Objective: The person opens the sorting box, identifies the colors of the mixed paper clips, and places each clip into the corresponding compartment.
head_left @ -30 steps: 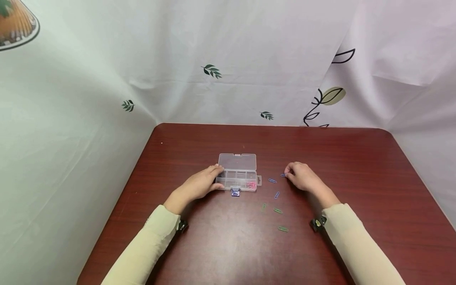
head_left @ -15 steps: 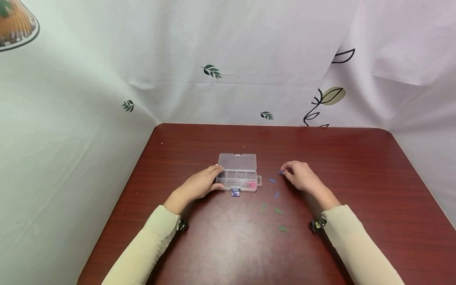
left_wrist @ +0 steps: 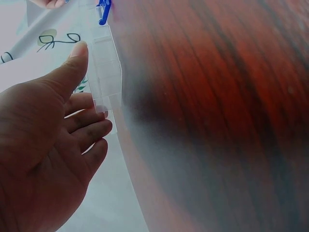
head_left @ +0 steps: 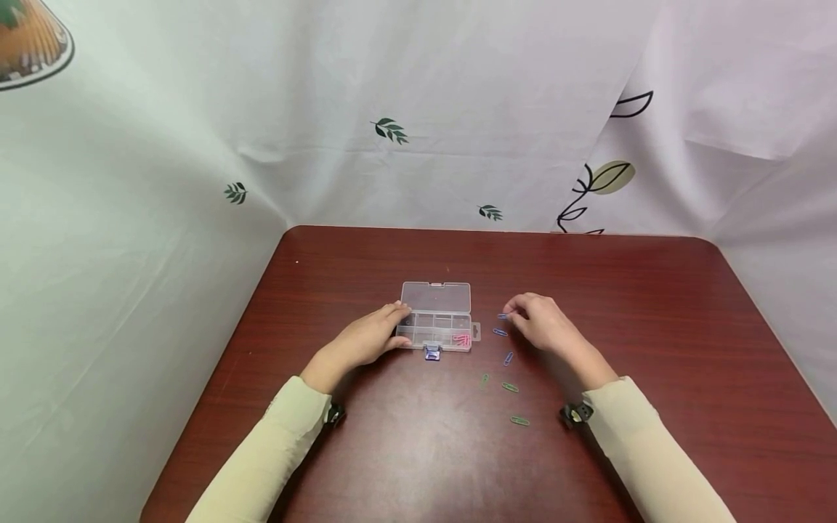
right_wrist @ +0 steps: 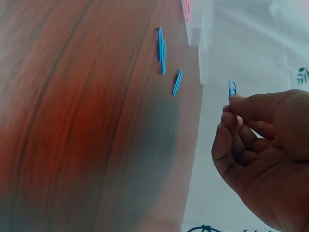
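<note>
A clear plastic compartment box (head_left: 423, 336) lies on the table with its lid (head_left: 435, 297) flipped back. Pink paper clips (head_left: 461, 340) fill its front right compartment. My left hand (head_left: 366, 338) holds the box's left end, thumb at the front wall and fingers at the far side. Between thumb and fingertips, my right hand (head_left: 548, 325) pinches a blue paper clip (right_wrist: 232, 88), right of the box. Two more blue paper clips lie below that hand, one (head_left: 500, 332) close to the box and another (head_left: 508, 358) nearer the front.
Three green paper clips lie in front: one (head_left: 485, 378) to the left, one (head_left: 510, 387) beside it, one (head_left: 519, 420) nearest. A blue latch (head_left: 432, 353) juts from the box's front. A hanging tab (head_left: 476, 331) sticks out at its right. White cloth (head_left: 431, 174) borders the table (head_left: 418, 465).
My right hand has moved left toward the box, carrying the pinched blue paper clip. My left hand, the box and the loose clips have stayed in place.
</note>
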`<state>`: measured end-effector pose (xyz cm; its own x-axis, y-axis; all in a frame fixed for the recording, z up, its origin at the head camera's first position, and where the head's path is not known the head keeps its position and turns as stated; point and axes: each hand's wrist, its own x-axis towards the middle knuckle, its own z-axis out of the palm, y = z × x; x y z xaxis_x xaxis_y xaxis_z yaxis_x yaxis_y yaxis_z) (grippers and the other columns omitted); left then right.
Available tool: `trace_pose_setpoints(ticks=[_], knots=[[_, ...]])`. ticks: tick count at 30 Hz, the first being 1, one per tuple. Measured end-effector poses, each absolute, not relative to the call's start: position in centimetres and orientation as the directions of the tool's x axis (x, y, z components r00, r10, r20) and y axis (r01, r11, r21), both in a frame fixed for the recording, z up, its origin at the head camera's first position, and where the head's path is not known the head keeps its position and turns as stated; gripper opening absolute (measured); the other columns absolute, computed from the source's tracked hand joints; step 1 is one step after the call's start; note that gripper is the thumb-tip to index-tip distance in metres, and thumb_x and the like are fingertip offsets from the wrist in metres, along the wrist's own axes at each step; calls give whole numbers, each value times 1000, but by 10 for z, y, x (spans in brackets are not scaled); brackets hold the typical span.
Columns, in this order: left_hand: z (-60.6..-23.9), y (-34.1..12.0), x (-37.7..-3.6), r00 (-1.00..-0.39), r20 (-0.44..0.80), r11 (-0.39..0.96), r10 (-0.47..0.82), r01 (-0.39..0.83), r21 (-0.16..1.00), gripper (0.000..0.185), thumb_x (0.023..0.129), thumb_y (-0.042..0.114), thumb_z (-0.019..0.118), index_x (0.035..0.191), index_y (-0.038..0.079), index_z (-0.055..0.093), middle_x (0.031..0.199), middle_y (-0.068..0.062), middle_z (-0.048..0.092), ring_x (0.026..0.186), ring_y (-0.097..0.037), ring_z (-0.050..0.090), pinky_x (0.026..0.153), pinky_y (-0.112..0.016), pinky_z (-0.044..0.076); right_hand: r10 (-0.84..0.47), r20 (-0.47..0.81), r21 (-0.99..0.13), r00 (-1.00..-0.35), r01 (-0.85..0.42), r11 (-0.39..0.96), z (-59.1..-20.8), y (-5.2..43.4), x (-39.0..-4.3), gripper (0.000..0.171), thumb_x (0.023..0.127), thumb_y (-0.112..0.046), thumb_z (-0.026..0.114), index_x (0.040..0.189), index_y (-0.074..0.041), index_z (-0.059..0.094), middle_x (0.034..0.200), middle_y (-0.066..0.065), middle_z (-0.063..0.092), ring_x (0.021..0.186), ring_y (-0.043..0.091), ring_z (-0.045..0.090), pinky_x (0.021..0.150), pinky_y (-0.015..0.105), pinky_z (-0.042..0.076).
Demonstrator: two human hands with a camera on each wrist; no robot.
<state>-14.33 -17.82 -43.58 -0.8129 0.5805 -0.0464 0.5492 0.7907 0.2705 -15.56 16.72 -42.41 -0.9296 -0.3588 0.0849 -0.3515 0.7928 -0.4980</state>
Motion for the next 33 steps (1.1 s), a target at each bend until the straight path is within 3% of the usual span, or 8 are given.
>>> trace_pose_setpoints(ticks=[19, 33], knots=[[-435, -177, -143, -808, -31, 782, 588, 558, 279, 61, 99, 36, 65, 145, -2, 50, 150, -22, 49, 143, -35, 44, 117, -47, 39, -434, 140, -533, -890, -437, 724, -419, 133, -149, 7, 90, -2, 66, 91, -7, 71, 83, 0, 61, 76, 15, 54, 69, 30, 47], [-436, -177, -144, -816, -63, 795, 574, 537, 283, 63, 100, 39, 63, 146, 0, 49, 151, -20, 48, 144, -33, 42, 117, -47, 38, -468, 142, -557, -872, -461, 690, -417, 108, -148, 6, 92, -5, 67, 93, -7, 73, 86, 0, 66, 78, 14, 59, 71, 31, 53]])
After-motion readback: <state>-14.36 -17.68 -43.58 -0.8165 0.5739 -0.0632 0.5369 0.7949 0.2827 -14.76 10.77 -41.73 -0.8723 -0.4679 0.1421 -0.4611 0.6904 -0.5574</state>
